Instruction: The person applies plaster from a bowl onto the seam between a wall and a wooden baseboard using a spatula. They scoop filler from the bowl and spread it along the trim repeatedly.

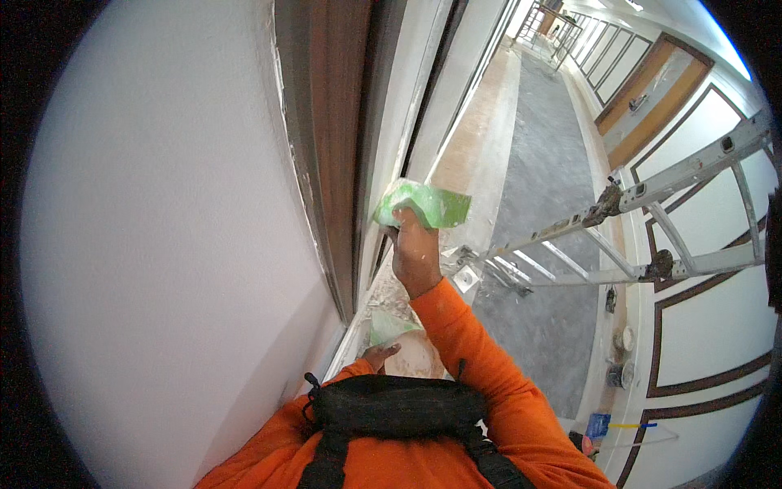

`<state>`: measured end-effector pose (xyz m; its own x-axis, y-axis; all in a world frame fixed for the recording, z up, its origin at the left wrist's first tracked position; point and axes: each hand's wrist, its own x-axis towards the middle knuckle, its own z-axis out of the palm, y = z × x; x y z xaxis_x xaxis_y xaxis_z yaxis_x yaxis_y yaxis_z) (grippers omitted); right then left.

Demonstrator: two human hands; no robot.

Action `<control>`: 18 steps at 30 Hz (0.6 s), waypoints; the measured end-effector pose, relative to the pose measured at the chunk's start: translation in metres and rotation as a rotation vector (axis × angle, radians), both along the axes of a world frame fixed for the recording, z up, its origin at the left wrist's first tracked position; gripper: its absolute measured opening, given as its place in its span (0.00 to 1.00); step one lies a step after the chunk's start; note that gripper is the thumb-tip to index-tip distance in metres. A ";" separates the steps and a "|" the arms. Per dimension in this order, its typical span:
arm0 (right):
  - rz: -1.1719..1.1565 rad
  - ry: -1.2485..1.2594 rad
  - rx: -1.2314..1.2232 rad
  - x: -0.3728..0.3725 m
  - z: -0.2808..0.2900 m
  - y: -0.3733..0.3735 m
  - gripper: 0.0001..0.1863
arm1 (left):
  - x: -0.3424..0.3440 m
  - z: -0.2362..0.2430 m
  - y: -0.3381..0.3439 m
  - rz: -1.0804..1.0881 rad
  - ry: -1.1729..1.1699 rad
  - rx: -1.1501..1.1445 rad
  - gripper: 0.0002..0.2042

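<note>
My right hand [416, 254] is raised and closed on a green putty knife [450, 209], its wide blade smeared with white filler. The blade is up against the white frame [419, 114] beside a dark brown panel. Low down, near my chest, my left hand [380, 356] is at the left rim of a round, pale tub [414, 355], its thumb over the edge; the fingers underneath are hidden. A second light green flat piece [391, 328] shows just beyond that hand, partly covered with pale filler.
A white wall [163, 204] stands close on my left. To the right, an aluminium ladder [635, 208] leans across the corridor above the grey floor covering [546, 163]. Small containers [623, 359] line the panelled right wall. A wooden door [652, 98] and scaffolding [554, 33] are farther off.
</note>
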<state>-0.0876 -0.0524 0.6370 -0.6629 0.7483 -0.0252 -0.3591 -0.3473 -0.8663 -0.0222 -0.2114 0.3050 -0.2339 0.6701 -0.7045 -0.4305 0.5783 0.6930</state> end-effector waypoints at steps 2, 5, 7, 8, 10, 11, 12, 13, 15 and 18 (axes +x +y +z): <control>0.014 -0.031 0.099 0.001 0.017 0.007 0.10 | 0.002 0.001 0.001 -0.011 0.000 0.007 0.38; -0.023 0.103 0.369 0.004 0.041 0.019 0.12 | 0.006 0.000 0.005 -0.027 0.001 0.016 0.38; -0.189 0.034 0.772 0.000 0.073 0.023 0.14 | 0.005 -0.005 0.000 -0.023 0.004 0.011 0.37; -0.288 -0.072 1.141 0.006 0.091 0.032 0.13 | 0.007 -0.004 0.000 -0.026 0.005 0.009 0.37; -0.558 -0.142 1.593 0.015 0.126 0.049 0.09 | 0.010 -0.003 0.002 -0.033 0.003 0.010 0.37; -0.269 0.061 1.126 0.018 0.129 0.048 0.08 | 0.009 -0.005 0.001 -0.026 0.005 0.005 0.37; -0.116 0.296 0.596 0.022 0.131 0.046 0.07 | 0.008 -0.007 -0.003 -0.021 0.007 0.000 0.36; -0.061 0.372 0.409 0.026 0.115 0.046 0.08 | 0.007 -0.008 -0.007 -0.016 0.012 -0.006 0.36; -0.033 0.371 0.162 0.038 0.059 0.048 0.09 | 0.010 -0.008 -0.012 -0.019 0.013 -0.014 0.36; -0.037 0.173 -0.148 0.059 -0.044 0.048 0.11 | 0.015 -0.011 -0.014 -0.024 0.012 -0.030 0.35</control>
